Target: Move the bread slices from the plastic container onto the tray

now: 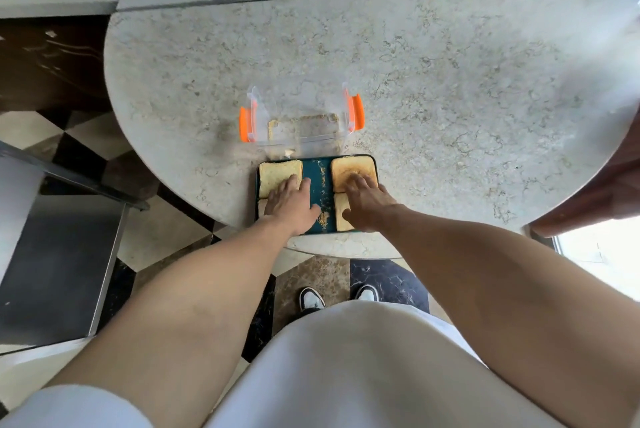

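Note:
A dark teal tray [317, 181] lies at the near edge of the round stone table. Several bread slices rest on it: a pale slice [277, 173] at the far left, a browner slice [353, 167] at the far right, a slice [342, 212] at the near right, and a sliver of another under my left wrist. My left hand [291, 202] lies flat with fingertips on the pale slice. My right hand [367, 200] lies flat with fingertips on the browner slice. Behind the tray stands the clear plastic container [301, 122] with orange clips, holding only crumbs.
Crumbs are strewn down the tray's middle and around the container. The round stone table [450, 98] spreads wide behind and to the right. A dark chair [62, 254] stands at the left. A brown object [595, 199] overhangs at the right edge.

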{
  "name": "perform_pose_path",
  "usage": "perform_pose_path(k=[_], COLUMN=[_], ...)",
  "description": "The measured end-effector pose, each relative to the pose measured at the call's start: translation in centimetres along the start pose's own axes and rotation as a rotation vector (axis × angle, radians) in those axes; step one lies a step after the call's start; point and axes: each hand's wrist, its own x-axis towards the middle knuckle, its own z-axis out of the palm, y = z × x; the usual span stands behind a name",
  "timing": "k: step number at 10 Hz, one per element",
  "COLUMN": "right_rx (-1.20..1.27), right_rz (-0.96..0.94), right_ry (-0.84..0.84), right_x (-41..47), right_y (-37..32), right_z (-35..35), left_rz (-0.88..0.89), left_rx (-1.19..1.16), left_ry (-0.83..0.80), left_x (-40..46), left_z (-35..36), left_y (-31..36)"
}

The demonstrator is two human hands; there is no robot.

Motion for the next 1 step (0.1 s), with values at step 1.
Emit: perform_pose_path(k=[1], right_rx=[-0.043], right_rz=[0.029], right_ry=[-0.071], right_x=[0.44], right_y=[-0.31], right_z=[-1.22], left_rz=[0.077], left_rx=[-0.017], left_ry=[-0.059], left_x=[0.38], left_z=[-1.01], left_y=[0.07])
